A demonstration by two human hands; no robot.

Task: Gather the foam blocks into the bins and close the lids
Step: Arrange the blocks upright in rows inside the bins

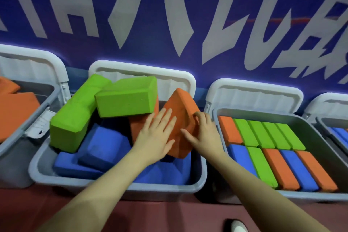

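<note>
1. Head view: the left hand lies flat, fingers straight, on a tilted orange block in the middle bin.
2. The right hand curls its fingers over that block's right edge; the lids stand open.

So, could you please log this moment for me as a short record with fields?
left hand: left hand lies flat with straight fingers on the tilted orange block
right hand: right hand holds the same block's right edge, fingers curled
middle bin: middle bin heaped with loose green, blue and orange blocks, lid up
right bin: right bin packed in neat rows, lid up
task state: no lids shown closed
</note>
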